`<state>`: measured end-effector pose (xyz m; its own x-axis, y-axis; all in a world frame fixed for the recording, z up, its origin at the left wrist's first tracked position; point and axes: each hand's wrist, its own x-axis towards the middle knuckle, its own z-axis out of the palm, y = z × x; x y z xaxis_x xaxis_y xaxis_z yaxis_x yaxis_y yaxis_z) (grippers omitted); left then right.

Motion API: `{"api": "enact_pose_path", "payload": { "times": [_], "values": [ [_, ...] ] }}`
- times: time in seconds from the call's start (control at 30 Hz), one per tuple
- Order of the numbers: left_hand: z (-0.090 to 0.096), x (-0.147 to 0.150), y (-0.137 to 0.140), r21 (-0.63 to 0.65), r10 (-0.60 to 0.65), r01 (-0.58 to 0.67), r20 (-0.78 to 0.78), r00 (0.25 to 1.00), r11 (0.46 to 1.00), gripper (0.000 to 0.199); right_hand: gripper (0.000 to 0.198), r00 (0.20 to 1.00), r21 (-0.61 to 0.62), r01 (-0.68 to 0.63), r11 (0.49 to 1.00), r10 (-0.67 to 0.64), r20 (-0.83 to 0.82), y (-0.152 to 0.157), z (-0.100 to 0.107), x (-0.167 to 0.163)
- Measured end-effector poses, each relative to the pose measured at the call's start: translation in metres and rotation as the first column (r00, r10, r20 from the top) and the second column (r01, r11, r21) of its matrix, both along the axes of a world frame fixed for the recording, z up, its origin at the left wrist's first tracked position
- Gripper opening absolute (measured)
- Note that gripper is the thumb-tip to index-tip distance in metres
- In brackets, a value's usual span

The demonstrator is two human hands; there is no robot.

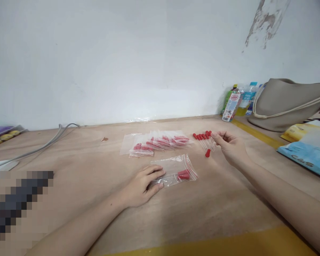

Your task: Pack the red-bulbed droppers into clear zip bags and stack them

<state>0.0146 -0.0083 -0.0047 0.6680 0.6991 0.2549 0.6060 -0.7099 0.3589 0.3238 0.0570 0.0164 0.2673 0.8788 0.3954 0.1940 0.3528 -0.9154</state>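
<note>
My left hand (144,185) lies on the closed end of a clear zip bag (170,165), its fingers and thumb apart. Inside that bag, near the red-striped zip edge, are red rubber bulbs (183,174). Thumb and fingers of my right hand (230,144) are pinched together at a dropper's red bulb, at the right end of a small group of droppers (202,137). These have red bulbs and thin clear tubes. One dropper (207,153) points its bulb towards me. Behind the bag, several filled zip bags (160,142) overlap in a row.
Drink bottles (232,105) and a grey bag (280,103) stand at the back right. A blue packet (306,154) lies at the right edge. A grey cable (48,142) runs along the left. The wall closes off the table's (109,224) back edge.
</note>
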Motion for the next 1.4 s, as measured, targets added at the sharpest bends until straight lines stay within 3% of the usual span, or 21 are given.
{"api": "enact_pose_path", "payload": {
  "times": [0.1,0.3,0.47,0.6,0.67,0.77,0.87,0.97,1.13,1.23,1.4],
  "values": [
    [0.0,0.0,0.0,-0.001,0.001,-0.001,0.009,1.0,1.0,0.037,0.04,0.999,0.014,-0.002,1.0,0.002,0.05,-0.004,-0.002,-0.006],
    [0.0,-0.001,0.0,0.002,-0.002,0.002,0.013,1.0,1.0,0.037,0.038,0.972,-0.007,-0.108,0.994,0.107,0.207,0.0,-0.028,-0.011],
    [0.0,-0.001,-0.001,0.001,0.012,-0.012,-0.002,1.0,1.0,0.037,0.034,0.842,-0.187,-0.193,0.963,0.26,0.473,0.001,-0.037,-0.008],
    [0.001,-0.001,-0.001,0.005,0.006,-0.006,0.007,1.0,1.0,0.037,0.031,0.762,-0.154,-0.254,0.955,0.296,0.576,-0.003,-0.026,-0.005],
    [0.0,-0.001,0.0,0.007,0.002,-0.002,0.017,1.0,1.0,0.037,0.029,0.698,-0.163,-0.316,0.935,0.345,0.628,-0.005,-0.015,0.002],
    [0.0,-0.001,0.0,0.004,0.003,-0.003,0.021,1.0,1.0,0.037,0.026,0.539,-0.256,-0.399,0.88,0.452,0.711,-0.007,0.001,0.017],
    [0.001,-0.001,0.0,-0.003,0.007,-0.007,0.013,1.0,1.0,0.037,0.023,0.391,-0.342,-0.384,0.858,0.486,0.782,-0.008,0.011,0.032],
    [0.001,-0.002,0.0,-0.006,0.01,-0.009,0.004,1.0,1.0,0.037,0.02,0.297,-0.402,-0.407,0.82,0.535,0.791,-0.008,0.013,0.034],
    [0.0,-0.003,0.0,-0.001,0.012,-0.012,-0.011,1.0,1.0,0.038,0.02,0.328,-0.393,-0.502,0.77,0.59,0.738,-0.011,0.008,0.018],
    [0.0,-0.003,0.0,0.003,0.031,-0.031,-0.022,0.999,1.0,0.043,0.021,0.381,-0.315,-0.531,0.786,0.554,0.74,-0.015,0.002,0.006],
    [-0.001,-0.003,0.0,0.018,0.025,-0.025,-0.007,1.0,1.0,0.044,0.015,0.536,-0.218,-0.518,0.827,0.513,0.671,-0.023,-0.016,-0.02]
  ]
}}
